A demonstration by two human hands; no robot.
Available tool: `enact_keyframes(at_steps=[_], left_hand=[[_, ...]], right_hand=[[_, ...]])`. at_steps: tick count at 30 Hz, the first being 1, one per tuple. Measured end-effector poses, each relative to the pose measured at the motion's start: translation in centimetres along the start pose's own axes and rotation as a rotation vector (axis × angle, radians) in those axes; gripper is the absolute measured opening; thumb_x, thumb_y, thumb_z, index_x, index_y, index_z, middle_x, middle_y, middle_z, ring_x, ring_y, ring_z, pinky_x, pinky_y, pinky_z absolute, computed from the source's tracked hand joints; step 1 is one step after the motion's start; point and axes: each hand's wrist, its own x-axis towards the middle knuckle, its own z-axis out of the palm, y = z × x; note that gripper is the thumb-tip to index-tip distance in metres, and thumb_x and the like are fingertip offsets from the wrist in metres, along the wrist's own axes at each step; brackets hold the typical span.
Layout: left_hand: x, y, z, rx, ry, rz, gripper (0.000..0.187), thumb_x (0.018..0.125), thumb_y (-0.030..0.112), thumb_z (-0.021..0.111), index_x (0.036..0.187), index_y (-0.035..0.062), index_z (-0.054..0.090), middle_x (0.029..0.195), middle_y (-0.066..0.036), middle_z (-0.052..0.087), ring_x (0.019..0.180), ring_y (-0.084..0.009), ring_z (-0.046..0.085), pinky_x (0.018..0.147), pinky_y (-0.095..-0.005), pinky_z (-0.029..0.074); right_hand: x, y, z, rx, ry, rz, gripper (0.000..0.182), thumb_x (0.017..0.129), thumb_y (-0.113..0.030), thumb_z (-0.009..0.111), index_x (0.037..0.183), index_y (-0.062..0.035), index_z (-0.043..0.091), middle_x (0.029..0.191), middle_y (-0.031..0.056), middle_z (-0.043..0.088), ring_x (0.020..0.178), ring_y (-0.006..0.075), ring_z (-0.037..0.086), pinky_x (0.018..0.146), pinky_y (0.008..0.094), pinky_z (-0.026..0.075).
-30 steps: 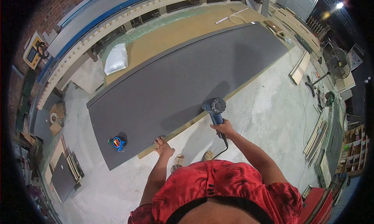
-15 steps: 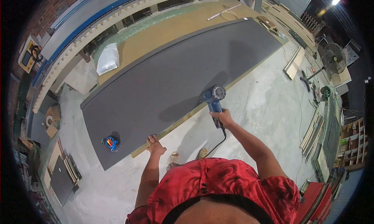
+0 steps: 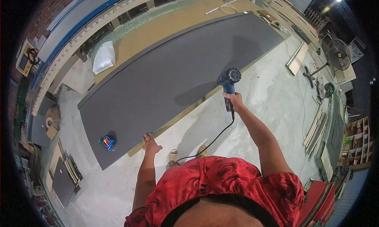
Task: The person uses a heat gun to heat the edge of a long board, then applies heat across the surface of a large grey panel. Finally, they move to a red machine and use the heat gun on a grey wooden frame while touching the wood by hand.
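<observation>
My right hand (image 3: 235, 102) is closed around the grip of a blue heat gun (image 3: 228, 85) with a dark round rear end. Its nozzle points away from me, low over the near edge of a long dark grey sheet (image 3: 158, 85). A black cord (image 3: 215, 142) hangs from the grip and runs toward my feet. My left hand (image 3: 150, 143) rests on the near edge of the sheet, fingers on the surface and thumb held apart. To its left, a small blue round item with orange parts (image 3: 107, 142) lies on the sheet.
Under the sheet shows a yellowish board (image 3: 136, 151). A white bag (image 3: 104, 58) lies at its far side, before a long machine with a blue bar (image 3: 79, 23). At right stand a fan (image 3: 337, 55) and wood strips (image 3: 316, 126). Panels (image 3: 63, 179) lean at left.
My right hand has moved the heat gun to the right and away from me along the sheet's edge. My left hand stays on the edge while the view shifts slightly.
</observation>
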Motion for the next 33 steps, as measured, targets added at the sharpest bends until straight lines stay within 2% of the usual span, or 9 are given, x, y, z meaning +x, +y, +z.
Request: enact_keyframes(at_steps=[15, 17, 21, 33], left_hand=[[-0.1, 0.4, 0.1, -0.021, 0.014, -0.013, 0.114, 0.058, 0.036, 0.078, 0.142, 0.01, 0.005, 0.148, -0.012, 0.001, 0.136, -0.0313, 0.007, 0.096, -0.0555, 0.033], [0.1, 0.5, 0.2, -0.001, 0.006, -0.032, 0.115, 0.057, 0.037, 0.078, 0.142, 0.0099, 0.005, 0.148, -0.012, 0.002, 0.136, -0.0312, 0.008, 0.097, -0.0551, 0.033], [-0.2, 0.7, -0.2, -0.008, -0.013, -0.045, 0.115, 0.058, 0.038, 0.078, 0.142, 0.0098, 0.004, 0.148, -0.011, 0.002, 0.136, -0.0308, 0.008, 0.097, -0.0546, 0.032], [0.1, 0.9, -0.2, -0.006, -0.017, -0.047, 0.115, 0.057, 0.037, 0.078, 0.141, 0.0083, 0.005, 0.148, -0.013, 0.004, 0.135, -0.032, 0.011, 0.102, -0.0476, 0.03]], right_hand=[[1.8, 0.8, -0.5, -0.112, -0.042, 0.029, 0.035, 0.064, -0.021, 0.076, 0.076, 0.0018, 0.052, 0.058, 0.0059, 0.05, 0.044, 0.0142, 0.048, 0.041, 0.0293, 0.043], [2.2, 0.8, -0.7, -0.131, -0.077, 0.051, 0.041, 0.062, -0.023, 0.078, 0.078, 0.0029, 0.051, 0.062, 0.0078, 0.052, 0.048, 0.0171, 0.051, 0.042, 0.0309, 0.045], [2.4, 0.5, -1.0, -0.143, -0.103, 0.046, 0.041, 0.062, -0.024, 0.078, 0.077, 0.003, 0.051, 0.061, 0.0084, 0.052, 0.047, 0.0174, 0.051, 0.042, 0.0312, 0.045], [3.0, 1.2, -1.2, -0.221, -0.11, -0.02, 0.043, 0.062, -0.028, 0.078, 0.071, 0.0064, 0.052, 0.054, 0.0118, 0.053, 0.043, 0.0196, 0.054, 0.04, 0.0316, 0.044]])
